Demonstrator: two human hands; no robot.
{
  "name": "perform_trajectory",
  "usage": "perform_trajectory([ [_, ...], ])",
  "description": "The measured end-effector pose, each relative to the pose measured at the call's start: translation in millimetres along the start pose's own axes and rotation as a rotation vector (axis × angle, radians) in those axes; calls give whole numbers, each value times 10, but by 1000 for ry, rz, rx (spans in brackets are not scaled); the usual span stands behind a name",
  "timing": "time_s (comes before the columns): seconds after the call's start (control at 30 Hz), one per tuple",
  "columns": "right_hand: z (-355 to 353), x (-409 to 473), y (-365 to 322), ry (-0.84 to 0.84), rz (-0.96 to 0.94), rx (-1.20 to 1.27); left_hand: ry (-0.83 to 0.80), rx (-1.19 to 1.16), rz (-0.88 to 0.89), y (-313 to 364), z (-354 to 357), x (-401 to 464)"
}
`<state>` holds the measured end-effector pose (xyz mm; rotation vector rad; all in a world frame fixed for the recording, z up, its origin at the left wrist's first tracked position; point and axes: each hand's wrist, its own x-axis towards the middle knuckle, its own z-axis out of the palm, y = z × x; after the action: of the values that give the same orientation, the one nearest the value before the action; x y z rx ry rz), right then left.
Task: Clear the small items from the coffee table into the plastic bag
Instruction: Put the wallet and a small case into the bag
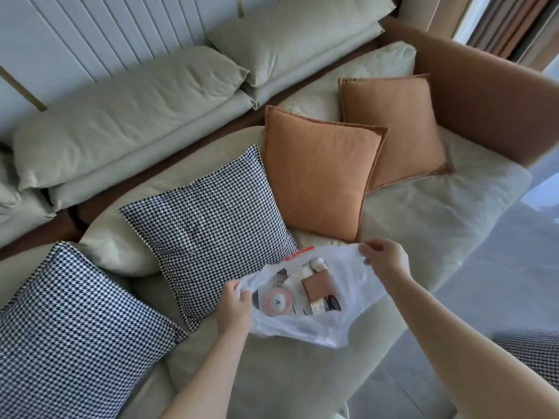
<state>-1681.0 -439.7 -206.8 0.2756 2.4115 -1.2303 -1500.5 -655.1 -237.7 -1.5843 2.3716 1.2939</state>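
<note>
The right forearm is reaching in from the lower right corner, closest to the lens, and the right hand (pixel 385 261) is pinching the far rim of the plastic bag (pixel 341 325) between thumb and curled fingers, lifting that edge up. The left hand (pixel 234 306) is gripping the near-left rim, fingers curled round the thin film, so the two hands are holding the mouth of the bag wide apart. The bag is resting on the front of the pale green sofa seat (pixel 287 373), its bottom lying on the cushion close to the seat's front edge. Inside it small items are showing: a round pink case (pixel 277 302) on the left, a brown square box (pixel 317 287) just beside it toward the right, and several smaller pieces at the far and right sides, too small to tell apart. A houndstooth cushion (pixel 208 228) is lying just behind the bag, its near corner touching or nearly touching the bag's left rim. A second houndstooth cushion (pixel 75 328) is lying at the lower left, well apart from the bag. Two orange cushions (pixel 320 173) are leaning one over the other behind the bag and toward the right. Bare seat fabric is lying open to the right of the bag, running out to the sofa's curved edge, with grey floor (pixel 484 267) beyond.
</note>
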Motion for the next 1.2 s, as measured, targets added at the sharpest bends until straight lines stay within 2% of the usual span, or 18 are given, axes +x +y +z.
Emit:
perform_trajectory([
  [0.13, -243, -48, -186, 30, -32, 26, 41, 7, 63, 205, -215, -122],
  [0.33, -225, -136, -8, -58, -27, -91, -16, 170, 73, 103, -216, -254],
  [0.53, -179, -329, 89, -111, -66, -145, -26, 145, 70, 114, -280, -362],
  [0.7, -287, -595, 119, -50, -112, -255, -33, 247, 127, 242, -421, -383],
  [0.8, -421, -837, 170, -12, -58, -265, -31, 312, 237, 394, -435, -455],
  [0.87, -461, -1046, 256, 3, 4, -282, -102, 325, 357, 490, -446, -559],
  [0.97, -531, -1382, 386, 18, 39, -271, -293, 342, 498, 633, -308, -809],
  [1.03, -515, -1401, 525, -20, 46, -292, -326, 428, 562, 660, -195, -905],
  [1.1, -524, -2330, 918, 191, 183, -213, -551, 625, 835, 551, -304, -1424],
  [1.2, -482, -2389, 1046, 173, 193, -262, -646, 674, 903, 518, -148, -1655],
])
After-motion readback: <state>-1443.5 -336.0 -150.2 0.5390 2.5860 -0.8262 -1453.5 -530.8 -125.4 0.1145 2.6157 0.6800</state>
